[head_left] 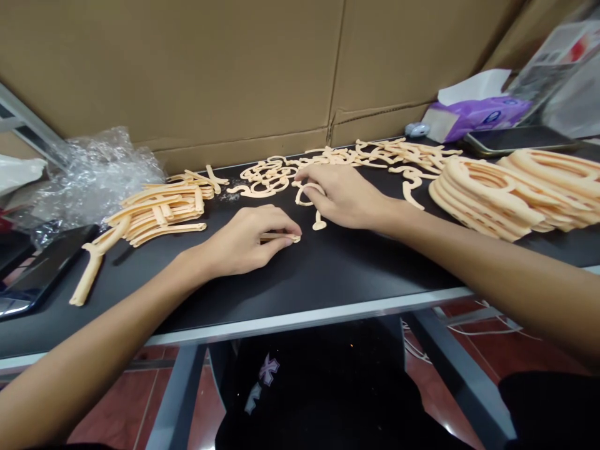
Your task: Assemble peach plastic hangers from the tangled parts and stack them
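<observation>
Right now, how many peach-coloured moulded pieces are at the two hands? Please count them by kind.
Straight peach moulded strip in the left hand: 1
Curved peach moulded loop in the right hand: 1
Loose peach peg-shaped piece on the black table: 1
Total: 3

Black table (262, 294) here, loose peach strips (159, 209) out left of the left fingers (285, 226), stacked peach rings (497, 194) right of the right fingers (314, 187)!

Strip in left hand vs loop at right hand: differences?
The strip is straight; the loop is bent into an open ring. The strip is pinched in the left hand, while the loop sits on the black tabletop under the right hand. Both are the same peach colour.
</observation>
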